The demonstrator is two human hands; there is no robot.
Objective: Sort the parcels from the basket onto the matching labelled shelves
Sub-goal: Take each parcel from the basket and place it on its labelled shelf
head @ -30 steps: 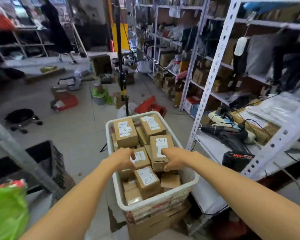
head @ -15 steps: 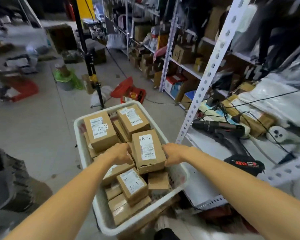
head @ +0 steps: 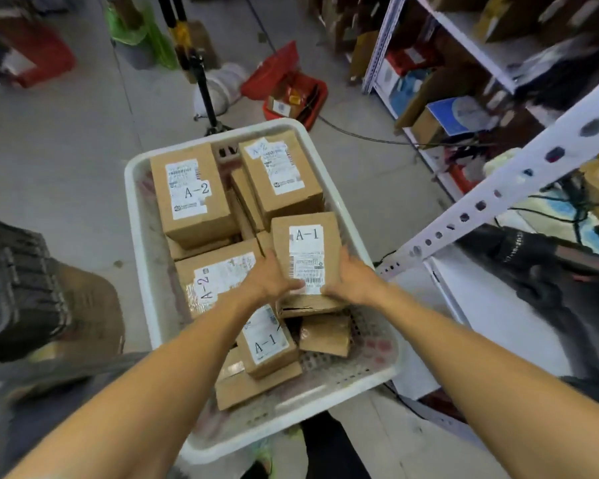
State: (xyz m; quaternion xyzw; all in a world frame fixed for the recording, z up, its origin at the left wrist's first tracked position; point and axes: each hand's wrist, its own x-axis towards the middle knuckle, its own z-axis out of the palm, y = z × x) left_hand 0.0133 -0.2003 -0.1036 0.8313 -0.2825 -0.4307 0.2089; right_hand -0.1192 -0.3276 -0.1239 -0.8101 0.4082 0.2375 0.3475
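A cardboard parcel marked A-1 [head: 306, 254] is held between two bare hands above a white basket [head: 137, 216] full of parcels.

The parcel is gripped at its near end: the left hand [head: 268, 283] is curled against its left edge, the right hand [head: 351, 281] against its right edge, and the white label with a barcode is turned upward. Beneath it, inside the basket, more brown parcels are stacked: one marked A-2 [head: 191, 193] at the far left, another A-2 parcel [head: 218, 276] lying just left of the left hand, a second A-1 parcel [head: 265, 340] nearer the person, and a labelled box [head: 279, 174] at the far right. The basket is placed on a grey floor [head: 66, 150]. To the right, a white perforated shelving upright [head: 491, 198] is seen, with cluttered shelves behind it. A red crate [head: 291, 91] is blurred on the floor beyond the basket.
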